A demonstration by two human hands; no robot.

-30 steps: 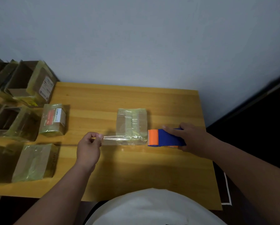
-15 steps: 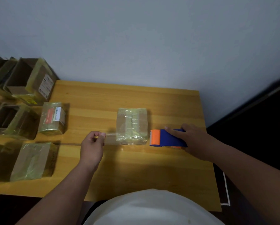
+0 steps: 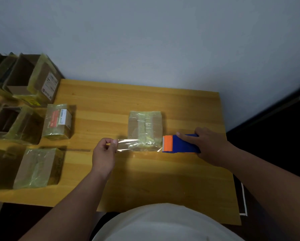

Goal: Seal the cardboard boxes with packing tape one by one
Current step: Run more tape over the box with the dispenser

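A small cardboard box, wrapped in yellowish clear tape, sits in the middle of the wooden table. My right hand grips a blue and orange tape dispenser just right of the box's near corner. A strip of clear tape runs from the dispenser leftward across the box's near side. My left hand pinches the strip's free end between thumb and fingers, left of the box.
Several other taped cardboard boxes lie along the table's left side, among them a labelled box, a flat box near the front edge and open boxes at the back left. A dark doorway is on the right.
The left hand has drawn the tape end slightly leftward and the strip is stretched taut again. The dispenser has stayed by the box's right near corner.
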